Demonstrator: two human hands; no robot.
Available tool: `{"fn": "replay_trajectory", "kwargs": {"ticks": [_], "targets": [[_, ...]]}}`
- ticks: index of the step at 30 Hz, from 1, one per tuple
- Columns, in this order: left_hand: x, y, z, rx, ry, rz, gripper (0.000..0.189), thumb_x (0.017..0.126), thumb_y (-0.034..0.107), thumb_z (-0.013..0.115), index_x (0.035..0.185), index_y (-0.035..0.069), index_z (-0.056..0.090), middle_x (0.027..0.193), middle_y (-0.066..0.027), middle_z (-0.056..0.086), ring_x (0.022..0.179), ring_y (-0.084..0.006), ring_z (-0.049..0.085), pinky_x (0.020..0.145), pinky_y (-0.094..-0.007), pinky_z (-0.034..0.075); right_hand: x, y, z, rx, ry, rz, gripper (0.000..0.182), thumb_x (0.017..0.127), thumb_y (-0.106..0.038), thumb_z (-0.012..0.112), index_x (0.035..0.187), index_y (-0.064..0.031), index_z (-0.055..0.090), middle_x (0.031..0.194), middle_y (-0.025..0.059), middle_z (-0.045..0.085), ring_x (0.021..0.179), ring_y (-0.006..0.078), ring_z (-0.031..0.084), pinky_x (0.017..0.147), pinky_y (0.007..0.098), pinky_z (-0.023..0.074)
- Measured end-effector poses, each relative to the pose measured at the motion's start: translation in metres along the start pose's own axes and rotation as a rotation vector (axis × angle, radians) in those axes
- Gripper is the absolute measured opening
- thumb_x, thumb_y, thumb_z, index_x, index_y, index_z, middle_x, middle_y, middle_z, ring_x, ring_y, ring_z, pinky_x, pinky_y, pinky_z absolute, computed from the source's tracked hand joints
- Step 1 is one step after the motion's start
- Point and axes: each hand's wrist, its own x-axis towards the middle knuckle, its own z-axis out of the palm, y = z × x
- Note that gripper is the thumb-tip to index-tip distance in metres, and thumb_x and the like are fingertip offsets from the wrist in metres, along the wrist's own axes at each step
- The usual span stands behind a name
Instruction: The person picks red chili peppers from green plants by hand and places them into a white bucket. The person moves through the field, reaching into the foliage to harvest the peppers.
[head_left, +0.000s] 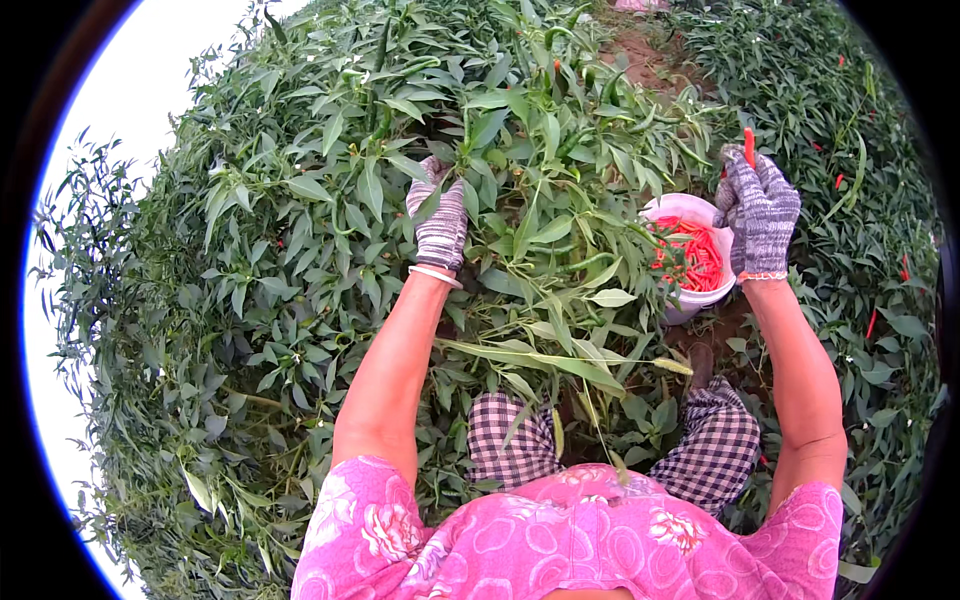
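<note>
My left hand (441, 221), in a grey-and-white knitted glove, reaches into a leafy chili pepper plant (307, 187). Leaves cover its fingertips, so what they touch is hidden. In the same kind of glove, my right hand (761, 206) grips a red chili pepper (749, 147), whose end sticks up above the fingers. That hand is just beside the right rim of a white plastic bucket (697, 298). Inside the bucket lies a heap of red chili peppers (701, 259). Several green chili peppers (587, 263) hang among the leaves between my hands.
More pepper plants (892, 247) with a few red fruits stand on the right. Bare reddish soil (645, 60) shows between the rows at the top. Grass blades with a bristly seed head (673, 366) cross in front of my checked trousers (709, 450).
</note>
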Motion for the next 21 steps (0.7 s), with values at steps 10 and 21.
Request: {"fn": "replay_trajectory", "kwargs": {"ticks": [10, 21], "targets": [[0.004, -0.027, -0.010, -0.302, 0.069, -0.260, 0.038, 0.074, -0.005, 0.053, 0.112, -0.004, 0.046, 0.103, -0.0129, 0.056, 0.088, -0.0191, 0.055, 0.081, -0.0305, 0.045, 0.008, 0.135, -0.070, -0.870, -0.027, -0.025, 0.037, 0.069, -0.013, 0.066, 0.105, -0.0058, 0.059, 0.090, 0.0128, 0.064, 0.083, 0.0246, 0.061, 0.075, 0.0326, 0.0468], [-0.001, -0.025, -0.068, -0.759, 0.054, -0.446, 0.037, 0.092, 0.027, 0.029, 0.118, 0.007, 0.044, 0.114, -0.0104, 0.051, 0.101, -0.0257, 0.051, 0.085, -0.0438, 0.044, -0.033, 0.096, 0.000, -0.004, -0.390, 0.414, 0.019, 0.078, -0.004, 0.056, 0.096, 0.0013, 0.060, 0.067, 0.0056, 0.059, 0.049, 0.0102, 0.053, 0.044, 0.0219, 0.0423]]}}
